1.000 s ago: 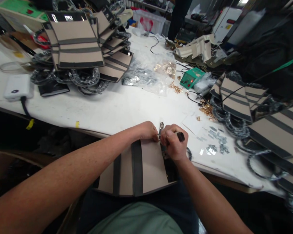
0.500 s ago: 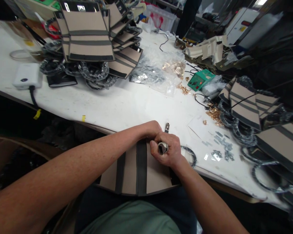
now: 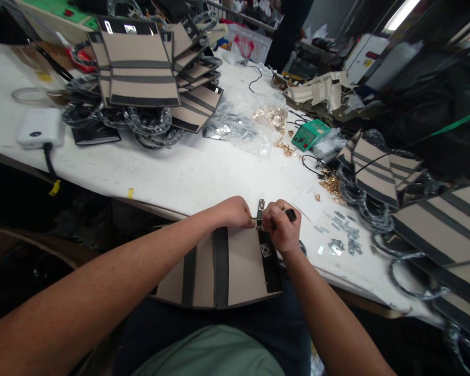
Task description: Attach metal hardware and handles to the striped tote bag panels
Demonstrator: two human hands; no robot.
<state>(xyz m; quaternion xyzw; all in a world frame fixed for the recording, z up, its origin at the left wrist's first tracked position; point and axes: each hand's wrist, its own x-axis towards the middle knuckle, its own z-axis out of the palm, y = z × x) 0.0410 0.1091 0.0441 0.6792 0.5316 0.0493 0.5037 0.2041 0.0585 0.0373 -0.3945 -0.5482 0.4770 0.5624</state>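
head view — two hands, one bag [image 3: 235, 266]: left hand [image 3: 235, 211] pinches clasp [image 3: 260, 208], right hand [image 3: 280, 227] grips tool [image 3: 290, 214].

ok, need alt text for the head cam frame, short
Two bare hands work at the top edge of a tan bag with dark stripes held at the table's near edge: the left hand pinches a small metal fitting, the right hand grips a dark-handled tool. More striped bags are stacked behind.
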